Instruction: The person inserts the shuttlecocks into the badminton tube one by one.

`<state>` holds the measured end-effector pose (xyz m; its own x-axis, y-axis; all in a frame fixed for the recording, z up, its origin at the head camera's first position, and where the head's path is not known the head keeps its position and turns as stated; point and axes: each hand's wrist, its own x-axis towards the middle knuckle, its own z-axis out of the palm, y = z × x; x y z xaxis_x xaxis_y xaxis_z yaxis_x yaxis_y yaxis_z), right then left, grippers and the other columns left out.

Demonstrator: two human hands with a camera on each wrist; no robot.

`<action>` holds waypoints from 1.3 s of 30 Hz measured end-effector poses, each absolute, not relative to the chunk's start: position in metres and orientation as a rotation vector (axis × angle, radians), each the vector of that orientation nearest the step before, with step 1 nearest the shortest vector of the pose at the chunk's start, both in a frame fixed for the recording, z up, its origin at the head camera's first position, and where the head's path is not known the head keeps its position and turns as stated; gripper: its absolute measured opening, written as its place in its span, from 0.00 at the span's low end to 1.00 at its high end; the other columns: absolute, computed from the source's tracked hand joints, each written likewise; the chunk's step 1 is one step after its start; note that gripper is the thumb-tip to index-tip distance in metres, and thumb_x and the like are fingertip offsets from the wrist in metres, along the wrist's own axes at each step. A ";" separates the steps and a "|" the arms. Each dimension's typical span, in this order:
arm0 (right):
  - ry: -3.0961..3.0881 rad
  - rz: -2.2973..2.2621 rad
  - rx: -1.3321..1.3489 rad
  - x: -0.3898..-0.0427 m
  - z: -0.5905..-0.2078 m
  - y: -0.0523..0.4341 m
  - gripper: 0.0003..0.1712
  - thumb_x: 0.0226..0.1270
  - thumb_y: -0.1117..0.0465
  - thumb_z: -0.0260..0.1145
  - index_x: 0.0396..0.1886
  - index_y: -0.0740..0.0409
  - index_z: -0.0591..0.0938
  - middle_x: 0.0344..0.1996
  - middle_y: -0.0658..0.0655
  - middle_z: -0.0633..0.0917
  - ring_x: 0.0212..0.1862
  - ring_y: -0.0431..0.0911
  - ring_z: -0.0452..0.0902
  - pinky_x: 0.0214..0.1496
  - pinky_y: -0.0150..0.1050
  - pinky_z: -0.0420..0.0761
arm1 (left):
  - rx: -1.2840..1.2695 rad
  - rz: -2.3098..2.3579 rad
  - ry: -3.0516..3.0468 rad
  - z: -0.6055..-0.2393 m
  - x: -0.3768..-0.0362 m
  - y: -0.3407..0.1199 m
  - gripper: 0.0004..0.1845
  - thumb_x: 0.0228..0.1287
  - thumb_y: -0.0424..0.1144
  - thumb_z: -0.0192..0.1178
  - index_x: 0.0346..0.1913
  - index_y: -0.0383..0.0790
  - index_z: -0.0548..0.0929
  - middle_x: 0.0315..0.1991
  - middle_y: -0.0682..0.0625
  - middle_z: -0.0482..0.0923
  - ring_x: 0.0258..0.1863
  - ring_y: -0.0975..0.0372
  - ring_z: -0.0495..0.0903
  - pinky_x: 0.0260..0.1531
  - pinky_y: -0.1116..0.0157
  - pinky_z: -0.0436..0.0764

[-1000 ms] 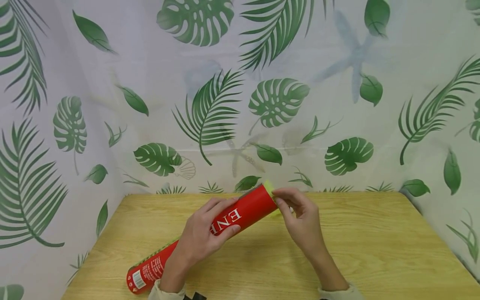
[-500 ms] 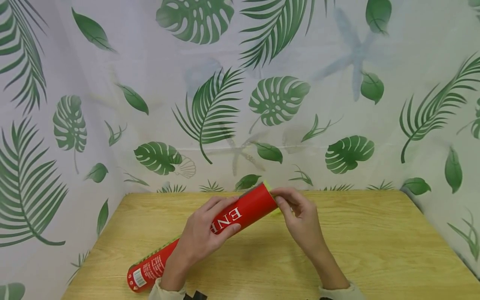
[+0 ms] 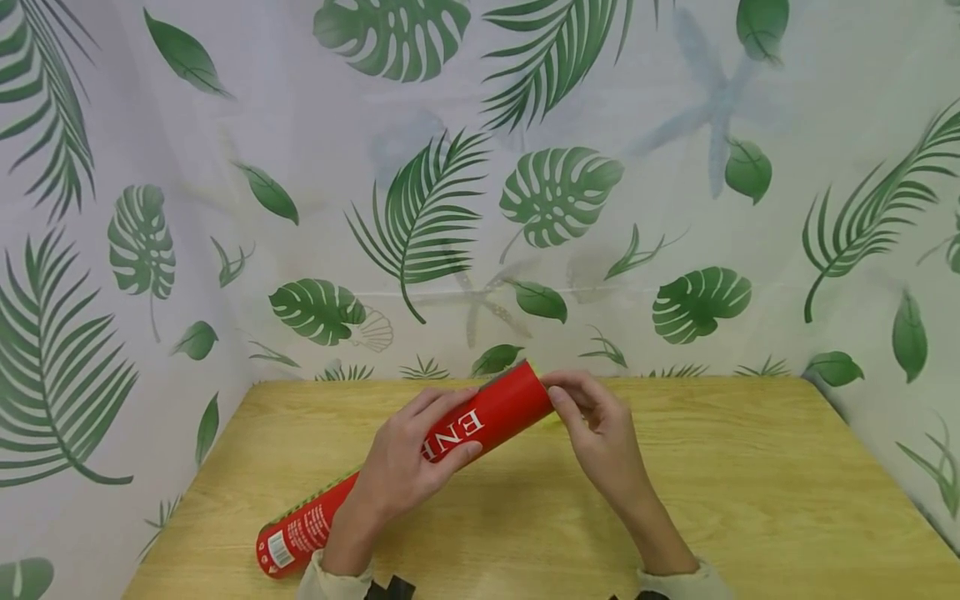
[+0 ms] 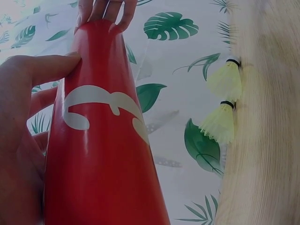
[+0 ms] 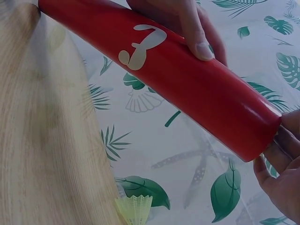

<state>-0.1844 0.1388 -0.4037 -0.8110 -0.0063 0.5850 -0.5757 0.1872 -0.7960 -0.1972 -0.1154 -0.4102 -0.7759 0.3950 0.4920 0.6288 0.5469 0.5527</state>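
Observation:
A long red shuttlecock tube [image 3: 510, 410] with white lettering slants up to the right, its barcoded end low at the left. My left hand [image 3: 408, 454] grips it around the middle, thumb in front and fingers over the top. At the raised mouth, the bent fingers and thumb of my right hand [image 3: 596, 429] pinch at the rim. A thin yellow-green edge of a shuttlecock [image 3: 534, 367] shows there; the rest of it is hidden inside the tube. The right wrist view has the right fingers [image 5: 286, 161] right at the tube's end.
Yellow shuttlecocks with white bases, one [image 4: 226, 79] beside another [image 4: 220, 123], lie on the wooden table [image 3: 750, 483] behind the tube's raised end. A leaf-printed white cloth [image 3: 450, 208] hangs along the table's back and sides.
The yellow-green band at the tube's mouth has shrunk to a sliver as the shuttlecock slid inward. Both hands and the tube keep nearly the same place; the view tilts slightly.

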 end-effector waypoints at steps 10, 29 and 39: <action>-2.012 1.653 0.561 -0.185 -0.403 0.137 0.10 0.76 0.71 0.61 0.52 0.65 0.82 0.42 0.58 0.90 0.44 0.45 0.87 0.50 0.32 0.83 | -0.844 -1.076 -2.481 -0.409 -0.197 -0.116 0.32 0.63 0.52 0.71 0.70 0.65 0.75 0.59 0.60 0.77 0.53 0.63 0.79 0.45 0.61 0.84; -1.937 1.698 0.587 -0.198 -0.406 0.164 0.13 0.76 0.71 0.60 0.57 0.69 0.78 0.48 0.64 0.87 0.51 0.48 0.85 0.58 0.35 0.81 | -0.809 -1.032 -2.496 -0.410 -0.197 -0.125 0.31 0.64 0.53 0.70 0.70 0.66 0.75 0.59 0.64 0.76 0.51 0.65 0.78 0.42 0.63 0.84; -2.161 1.454 0.551 -0.232 -0.441 0.186 0.12 0.72 0.72 0.65 0.53 0.64 0.82 0.47 0.57 0.87 0.50 0.48 0.84 0.55 0.29 0.80 | -0.886 -0.918 -2.477 -0.408 -0.197 -0.131 0.31 0.65 0.54 0.69 0.70 0.60 0.76 0.59 0.59 0.77 0.50 0.63 0.80 0.42 0.62 0.85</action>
<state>-0.2318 0.1858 -0.4406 -0.8065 -0.0650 0.5877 -0.5688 0.3566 -0.7411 -0.1974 -0.1305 -0.4084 -0.7415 0.4332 0.5123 0.6624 0.5938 0.4567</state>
